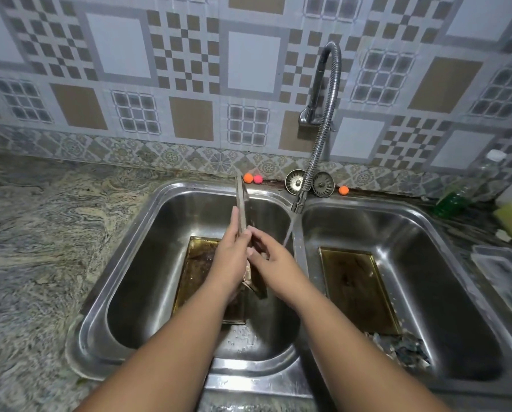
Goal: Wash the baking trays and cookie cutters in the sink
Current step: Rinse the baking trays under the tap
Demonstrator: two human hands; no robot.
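Left hand [231, 260] and right hand [274, 263] grip an upright tray [241, 200]; rinsing it likely means shifting to the stream [287, 233] at 3 o'clock.

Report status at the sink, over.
Left grip, right grip hold baking tray on edge over left basin. Tap running. Second tray flat beneath; nothing blocking.
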